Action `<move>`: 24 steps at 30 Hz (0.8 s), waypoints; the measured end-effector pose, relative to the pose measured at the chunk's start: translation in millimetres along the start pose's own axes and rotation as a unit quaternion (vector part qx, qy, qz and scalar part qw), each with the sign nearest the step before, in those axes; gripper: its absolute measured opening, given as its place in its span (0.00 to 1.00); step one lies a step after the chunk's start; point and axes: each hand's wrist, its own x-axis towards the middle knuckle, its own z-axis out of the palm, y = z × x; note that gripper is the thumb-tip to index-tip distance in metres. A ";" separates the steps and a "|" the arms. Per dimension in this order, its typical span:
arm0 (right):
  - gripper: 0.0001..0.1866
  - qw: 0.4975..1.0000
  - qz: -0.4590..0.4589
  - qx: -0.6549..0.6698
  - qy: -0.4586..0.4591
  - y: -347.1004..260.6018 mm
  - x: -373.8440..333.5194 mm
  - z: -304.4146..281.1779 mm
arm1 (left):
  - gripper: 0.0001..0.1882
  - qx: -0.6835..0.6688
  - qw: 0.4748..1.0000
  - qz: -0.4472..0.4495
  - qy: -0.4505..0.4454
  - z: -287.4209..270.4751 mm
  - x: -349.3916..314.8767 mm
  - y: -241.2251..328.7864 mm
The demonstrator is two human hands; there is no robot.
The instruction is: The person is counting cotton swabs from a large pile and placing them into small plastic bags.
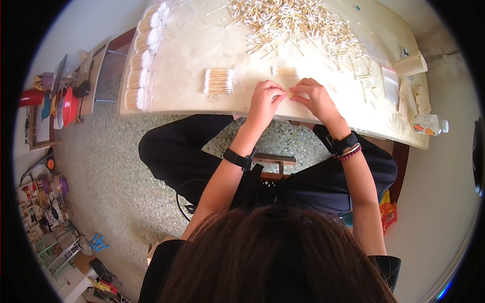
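Observation:
Between my two hands, just over the near edge of the table, is a small bunch of cotton swabs. My left hand pinches its left end and my right hand pinches its right end; the fingers hide much of it. A short row of cotton swabs lies on the table just beyond my hands. To the left of my left hand sits a larger neat block of cotton swabs, with clear plastic beside it. A big loose heap of cotton swabs spreads across the far side.
Along the table's left edge, several bundles of swabs stand in clear plastic. At the right are a cardboard roll, a clear plastic bag and a bottle with a light cap. The pale table ends close before my legs.

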 end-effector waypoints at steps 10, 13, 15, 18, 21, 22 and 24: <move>0.11 0.998 0.043 0.024 -0.036 2.6 4.6 -1.0 | 0.04 -0.013 1.000 -0.001 -0.009 -0.6 0.9 -0.1; 0.11 0.999 0.033 0.010 -0.033 1.5 4.0 -1.0 | 0.04 -0.039 0.999 0.001 0.006 0.5 0.5 0.7; 0.11 1.000 0.013 -0.016 -0.022 1.6 3.4 -0.7 | 0.04 -0.047 0.999 -0.007 -0.011 0.6 0.2 0.5; 0.10 1.000 0.005 -0.026 -0.016 -1.1 3.0 -0.6 | 0.03 -0.039 0.999 -0.002 -0.011 1.1 -1.2 -0.1; 0.10 0.999 -0.002 -0.030 -0.011 -0.1 2.6 0.4 | 0.03 -0.018 0.999 0.028 0.002 2.2 -2.0 1.2; 0.10 0.999 -0.001 -0.030 -0.012 0.1 2.4 0.2 | 0.03 -0.018 0.999 0.028 0.002 2.2 -1.7 1.6; 0.09 1.000 0.011 -0.014 -0.015 -1.4 2.8 -0.3 | 0.03 -0.011 0.999 0.039 -0.005 1.1 -1.7 2.9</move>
